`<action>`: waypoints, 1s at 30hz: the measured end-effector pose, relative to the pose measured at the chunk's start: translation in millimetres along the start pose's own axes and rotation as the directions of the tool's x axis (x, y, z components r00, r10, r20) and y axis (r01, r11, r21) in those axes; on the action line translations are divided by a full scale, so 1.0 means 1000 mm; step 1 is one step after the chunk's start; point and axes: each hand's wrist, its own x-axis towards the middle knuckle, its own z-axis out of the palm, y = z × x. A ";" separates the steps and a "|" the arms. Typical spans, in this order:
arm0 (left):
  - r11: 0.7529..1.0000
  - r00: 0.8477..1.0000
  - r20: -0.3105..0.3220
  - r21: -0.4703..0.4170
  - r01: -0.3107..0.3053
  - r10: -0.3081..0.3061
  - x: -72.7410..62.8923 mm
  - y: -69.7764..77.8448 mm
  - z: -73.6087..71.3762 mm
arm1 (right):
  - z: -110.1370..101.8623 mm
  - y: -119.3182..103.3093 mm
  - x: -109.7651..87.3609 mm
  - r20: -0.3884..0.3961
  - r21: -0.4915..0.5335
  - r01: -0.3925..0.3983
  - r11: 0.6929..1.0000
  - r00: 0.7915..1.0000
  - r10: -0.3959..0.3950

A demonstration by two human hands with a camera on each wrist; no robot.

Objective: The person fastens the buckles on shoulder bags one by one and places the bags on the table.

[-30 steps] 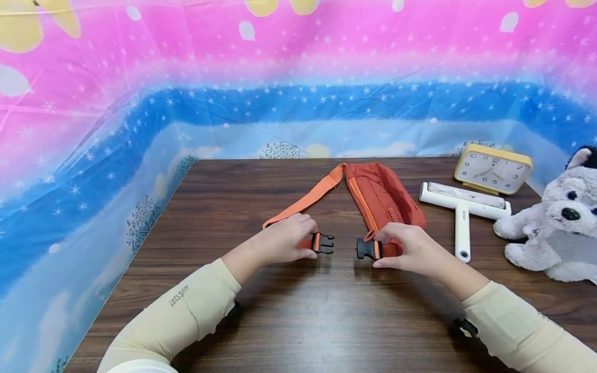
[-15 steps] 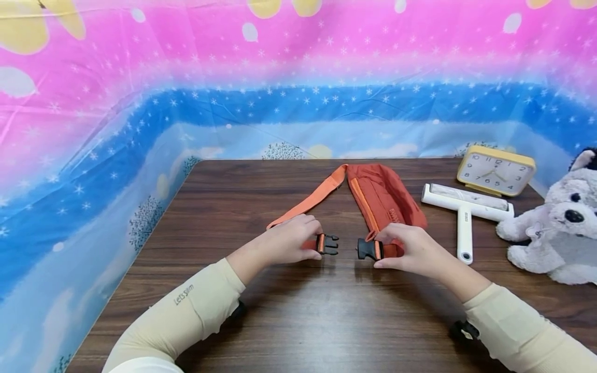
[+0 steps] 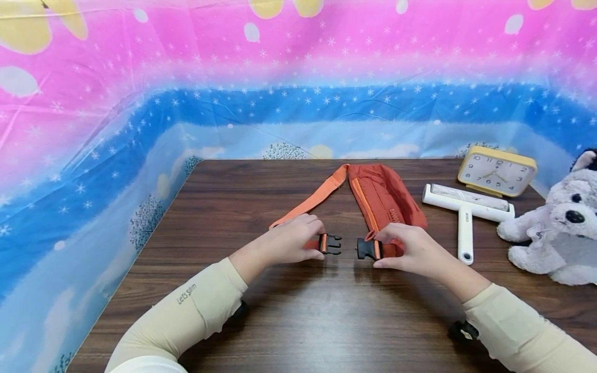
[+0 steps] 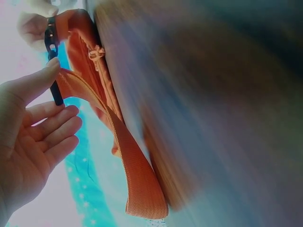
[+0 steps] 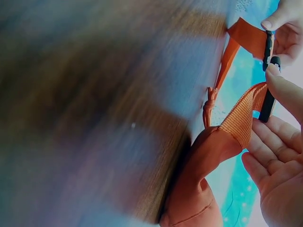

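An orange-red waist bag (image 3: 384,194) lies on the table, its orange strap (image 3: 310,199) looping out to the left. My left hand (image 3: 294,239) pinches the black pronged buckle half (image 3: 331,244) at the strap's end between thumb and fingers. Opposite it, my right hand (image 3: 410,247) pinches the black socket buckle half (image 3: 366,249), fixed by webbing to the bag. Prongs and socket face each other with a small gap between them in the head view. In the left wrist view the strap (image 4: 137,165) hangs in a curve below the left hand's thumb.
A white lint roller (image 3: 465,228) lies right of the bag. Behind it stands a yellow alarm clock (image 3: 496,171), and a grey-and-white plush dog (image 3: 559,228) sits at the right edge. A patterned cloth (image 3: 289,103) surrounds the dark wooden table (image 3: 224,197).
My left hand has moved slightly right, bringing the pronged buckle half closer to the socket half. The right hand has stayed nearly still. The head view has shifted a little.
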 end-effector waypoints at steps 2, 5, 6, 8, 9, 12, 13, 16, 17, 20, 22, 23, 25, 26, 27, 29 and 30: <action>1.000 1.000 -0.005 -0.003 -0.008 0.008 0.000 0.000 0.001 | 0.001 0.001 0.000 -0.005 0.002 0.007 1.000 1.000 -0.007; 1.000 1.000 -0.007 -0.010 -0.012 0.012 0.001 0.000 0.001 | 0.001 0.001 0.000 -0.013 0.003 0.020 1.000 1.000 -0.020; 1.000 1.000 -0.005 -0.013 -0.012 0.012 0.002 0.001 0.001 | 0.001 0.001 0.000 -0.015 0.003 0.024 1.000 1.000 -0.024; 1.000 1.000 0.004 -0.014 -0.006 0.006 0.002 0.001 0.001 | 0.001 0.001 0.000 -0.018 0.002 0.030 1.000 0.999 -0.029; 1.000 1.000 0.007 -0.014 -0.001 0.002 0.002 0.001 0.001 | 0.001 0.001 0.000 -0.018 0.000 0.031 1.000 0.999 -0.031; 1.000 1.000 0.011 -0.012 0.001 -0.001 0.003 0.002 0.001 | 0.001 0.000 0.001 -0.013 -0.002 0.029 1.000 0.999 -0.029; 1.000 1.000 0.009 -0.011 -0.001 0.001 0.003 0.002 0.001 | 0.001 0.000 0.001 -0.011 -0.003 0.028 1.000 1.000 -0.028; 1.000 1.000 -0.002 -0.017 -0.013 0.013 0.003 0.002 0.001 | 0.000 -0.001 0.001 -0.005 -0.002 0.020 1.000 1.000 -0.020; 1.000 1.000 -0.007 -0.020 -0.016 0.016 0.003 0.002 0.001 | 0.000 -0.001 0.002 -0.004 -0.001 0.017 1.000 1.000 -0.017; 0.999 1.000 -0.013 -0.026 -0.020 0.020 0.004 0.002 0.002 | 0.000 -0.002 0.002 -0.003 -0.003 0.009 1.000 1.000 -0.009; 0.999 1.000 -0.012 -0.027 -0.020 0.020 0.005 0.002 0.002 | 0.000 -0.003 0.003 -0.003 -0.002 0.008 1.000 1.000 -0.008; 0.999 1.000 -0.012 -0.028 -0.020 0.020 0.005 0.003 0.002 | 0.000 -0.003 0.003 -0.003 -0.002 0.009 1.000 1.000 -0.009; 0.999 1.000 -0.012 -0.029 -0.021 0.020 0.006 0.003 0.002 | 0.000 -0.003 0.003 -0.006 0.001 0.016 1.000 1.000 -0.016; 0.999 1.000 -0.012 -0.027 -0.020 0.020 0.006 0.003 0.002 | 0.000 -0.003 0.003 -0.009 0.001 0.022 1.000 1.000 -0.022; 0.999 1.000 -0.013 -0.027 -0.021 0.021 0.007 0.003 0.002 | 0.000 -0.003 0.003 -0.011 0.002 0.027 1.000 1.000 -0.027; 0.999 1.000 -0.015 -0.025 -0.022 0.021 0.007 0.003 0.002 | 0.000 -0.003 0.003 -0.018 0.000 0.038 0.999 0.999 -0.038; 0.999 1.000 -0.017 -0.024 -0.023 0.022 0.007 0.003 0.002 | 0.000 -0.003 0.003 -0.022 0.000 0.042 0.999 0.999 -0.042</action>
